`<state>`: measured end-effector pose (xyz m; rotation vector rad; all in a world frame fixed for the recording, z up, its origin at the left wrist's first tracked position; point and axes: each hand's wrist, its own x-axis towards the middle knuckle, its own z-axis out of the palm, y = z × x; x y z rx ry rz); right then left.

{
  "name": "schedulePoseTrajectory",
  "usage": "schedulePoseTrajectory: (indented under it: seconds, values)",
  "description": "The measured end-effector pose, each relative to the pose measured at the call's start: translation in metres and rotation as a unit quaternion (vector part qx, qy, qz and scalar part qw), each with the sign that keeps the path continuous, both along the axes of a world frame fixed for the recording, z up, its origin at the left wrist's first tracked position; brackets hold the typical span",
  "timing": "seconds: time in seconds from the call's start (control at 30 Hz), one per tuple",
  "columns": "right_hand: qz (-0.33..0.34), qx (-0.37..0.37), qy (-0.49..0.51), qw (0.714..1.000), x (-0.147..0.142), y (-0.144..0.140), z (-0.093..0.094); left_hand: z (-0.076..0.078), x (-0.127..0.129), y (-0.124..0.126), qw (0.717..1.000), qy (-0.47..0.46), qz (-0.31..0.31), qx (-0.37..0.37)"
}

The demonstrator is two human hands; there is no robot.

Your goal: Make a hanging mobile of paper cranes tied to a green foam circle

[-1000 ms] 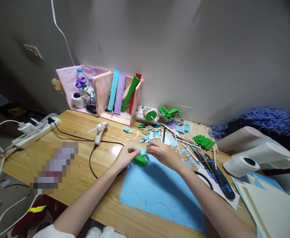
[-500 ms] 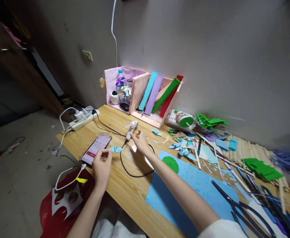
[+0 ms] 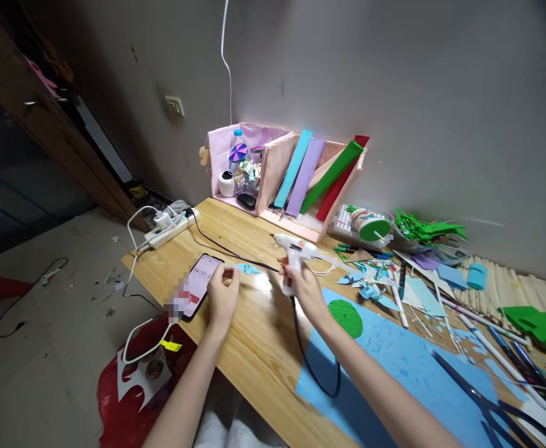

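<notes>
My right hand (image 3: 306, 291) is wrapped round the handle of a white hot glue gun (image 3: 296, 247), raised above the wooden table. Its nozzle points to the left, and a black cord loops down from the handle. Between the pinched fingers of my left hand (image 3: 223, 295) is a small light-blue folded paper piece (image 3: 248, 269), its tip sticking out to the right. That hand is beside a phone (image 3: 199, 283) with a timer on its screen. Under my right forearm lie a blue sheet (image 3: 385, 361) and a round green disc (image 3: 345, 318).
A pink divided box (image 3: 266, 180) with coloured strips stands against the wall. A white power strip (image 3: 172, 229) sits at the table's left edge. Large black scissors (image 3: 473, 395) lie on the right, near blue paper scraps (image 3: 370, 287), pens and green paper (image 3: 536, 326).
My right hand has taken hold of the glue gun and lifted it off the table, turning its nozzle left. My left hand still pinches the folded paper. The view has shifted slightly left.
</notes>
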<state>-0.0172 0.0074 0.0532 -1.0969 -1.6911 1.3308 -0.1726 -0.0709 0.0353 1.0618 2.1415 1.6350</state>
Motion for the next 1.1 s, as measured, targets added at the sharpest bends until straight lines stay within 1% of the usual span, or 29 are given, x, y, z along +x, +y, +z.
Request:
schedulePoseTrajectory:
  seconds: [0.03, 0.13, 0.2, 0.27, 0.33, 0.43, 0.57, 0.63, 0.7, 0.93, 1.1]
  values:
    - [0.019, -0.006, 0.026, 0.999, 0.02, -0.009, 0.001, 0.001, 0.002, 0.004, 1.0, 0.008, -0.028, -0.008]
    - [0.029, -0.047, 0.061, 0.997, 0.07, -0.036, -0.006, 0.0, 0.011, 0.013, 0.994, 0.035, -0.101, -0.029]
    - [0.044, -0.071, 0.056, 0.995, 0.09, -0.049, -0.015, -0.002, 0.016, 0.017, 0.988, 0.056, -0.134, -0.042]
    - [0.055, -0.081, 0.039, 0.994, 0.1, -0.057, -0.026, -0.004, 0.02, 0.019, 0.983, 0.074, -0.161, -0.05]
    - [0.061, -0.071, 0.019, 0.995, 0.102, -0.062, -0.037, -0.007, 0.023, 0.02, 0.978, 0.08, -0.187, -0.053]
    - [0.067, -0.034, -0.018, 0.997, 0.1, -0.065, -0.05, -0.01, 0.026, 0.019, 0.973, 0.072, -0.212, -0.06]
    - [0.075, 0.024, -0.078, 0.994, 0.098, -0.069, -0.059, -0.012, 0.028, 0.017, 0.968, 0.058, -0.231, -0.074]
    - [0.08, 0.049, -0.097, 0.991, 0.097, -0.069, -0.059, -0.012, 0.028, 0.016, 0.966, 0.053, -0.239, -0.076]
    - [0.088, 0.059, -0.105, 0.989, 0.096, -0.07, -0.057, -0.012, 0.028, 0.016, 0.965, 0.052, -0.246, -0.079]
    - [0.099, 0.078, -0.126, 0.984, 0.092, -0.069, -0.048, -0.013, 0.029, 0.017, 0.963, 0.052, -0.254, -0.08]
    - [0.112, 0.073, -0.13, 0.982, 0.09, -0.069, -0.047, -0.015, 0.029, 0.017, 0.963, 0.053, -0.251, -0.084]
